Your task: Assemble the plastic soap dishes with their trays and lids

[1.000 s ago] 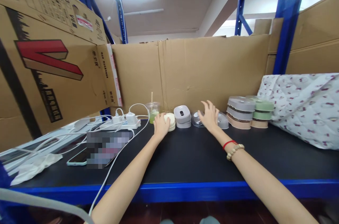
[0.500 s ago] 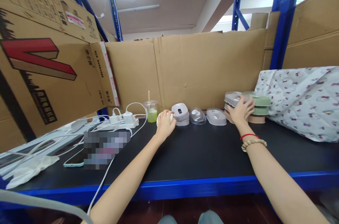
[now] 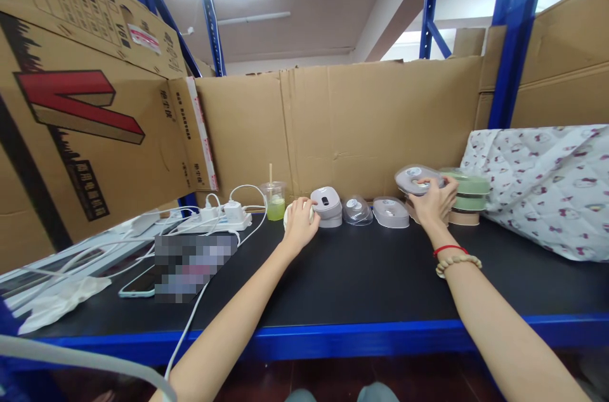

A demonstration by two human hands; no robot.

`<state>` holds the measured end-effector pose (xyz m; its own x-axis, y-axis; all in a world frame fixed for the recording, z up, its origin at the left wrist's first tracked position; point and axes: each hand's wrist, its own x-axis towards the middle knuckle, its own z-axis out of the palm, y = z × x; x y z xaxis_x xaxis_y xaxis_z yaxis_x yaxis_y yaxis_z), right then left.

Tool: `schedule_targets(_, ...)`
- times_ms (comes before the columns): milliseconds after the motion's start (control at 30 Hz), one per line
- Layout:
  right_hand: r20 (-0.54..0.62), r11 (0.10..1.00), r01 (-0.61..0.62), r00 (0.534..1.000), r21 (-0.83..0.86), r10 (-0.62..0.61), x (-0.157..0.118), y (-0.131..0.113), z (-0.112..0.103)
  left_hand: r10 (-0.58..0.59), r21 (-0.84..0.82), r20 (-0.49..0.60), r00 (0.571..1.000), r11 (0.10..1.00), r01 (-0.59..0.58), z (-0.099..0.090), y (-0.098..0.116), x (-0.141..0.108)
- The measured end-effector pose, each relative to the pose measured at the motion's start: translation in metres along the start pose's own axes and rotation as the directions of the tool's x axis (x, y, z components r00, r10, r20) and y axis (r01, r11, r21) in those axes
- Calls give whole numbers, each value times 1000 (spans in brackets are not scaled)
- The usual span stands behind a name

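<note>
My right hand (image 3: 434, 200) is closed on the near right side of a grey container with a clear lid (image 3: 410, 177). That container is raised and tilted, with its top partly facing me. Under and behind the hand are more stacked containers, mostly hidden. Beside them stands a stack of green and beige containers (image 3: 471, 200). My left hand (image 3: 302, 222) is curled over a white rounded object (image 3: 287, 217), most of which the fingers cover. Just right of it are stacked light grey pieces (image 3: 327, 207), a clear domed lid (image 3: 358, 210) and a low grey container (image 3: 391, 212).
A cup of green drink with a straw (image 3: 275, 202) stands behind my left hand. Farther left are a white power strip (image 3: 233, 222) with cables, a phone (image 3: 137, 285) and a tissue (image 3: 66, 304). A patterned bag (image 3: 547, 193) lies at the right. Cardboard (image 3: 361, 129) walls the back.
My right hand has closed on the top grey container, lifting and tilting it slightly left off its stack. The left hand stays on the white object. The view has shifted a little.
</note>
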<state>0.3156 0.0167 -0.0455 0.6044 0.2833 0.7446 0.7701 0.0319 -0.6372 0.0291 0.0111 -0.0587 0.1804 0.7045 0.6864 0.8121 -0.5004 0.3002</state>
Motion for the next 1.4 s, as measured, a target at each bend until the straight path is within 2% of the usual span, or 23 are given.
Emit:
schedule_targets(167,-71,996,58,996,63,-54,-1,-11,3,-14,-63,-16,1000,998,13,-1,2,1)
schedule_targets(300,-110,967,5,994,255,23,-6,-35,6,-51,-240,-63,997,970,34,-1,7,1)
schedule_targets(400,-21,895,-56,997,443,72,-18,-59,9,-106,-418,-115,988,907,49,-1,11,3)
schedule_targets(500,146,771,-165,985,615,94,-39,-82,12,-225,-596,-79,971,792,135,-2,14,6)
schedule_targets(567,333,633,-329,935,701,118,-55,-96,11,-317,-712,12,948,663,231,-3,16,8)
schedule_targets(667,626,426,-583,778,692,47,-76,-112,6,-371,-838,184,910,425,343,-4,20,9)
schedule_targets(767,781,344,-731,625,589,-7,-88,-121,-1,-313,-895,313,897,219,389,-5,22,9)
schedule_targets(800,805,335,-757,593,561,-11,-91,-123,-2,-297,-903,336,894,171,395,-5,23,9)
schedule_targets(867,829,325,-781,559,534,-17,-93,-124,-4,-288,-911,353,890,112,397,-6,23,8)
schedule_targets(933,824,318,-781,567,537,1,-92,-123,-2,-299,-914,354,886,91,395,-6,22,8)
schedule_targets(1033,759,339,-754,634,562,152,-88,-117,6,-326,-910,366,872,72,409,-6,21,9)
schedule_targets(1100,662,391,-718,690,575,293,-84,-108,13,-345,-910,364,865,66,409,-6,20,10)
schedule_targets(1167,569,465,-686,726,560,385,-78,-95,20,-363,-911,362,858,58,409,-7,19,11)
schedule_targets(1267,556,513,-685,725,518,407,-72,-78,29,-383,-900,385,839,45,434,-7,19,12)
schedule_targets(1400,648,424,-710,697,562,308,-75,-76,32,-388,-882,427,817,23,471,-7,19,12)
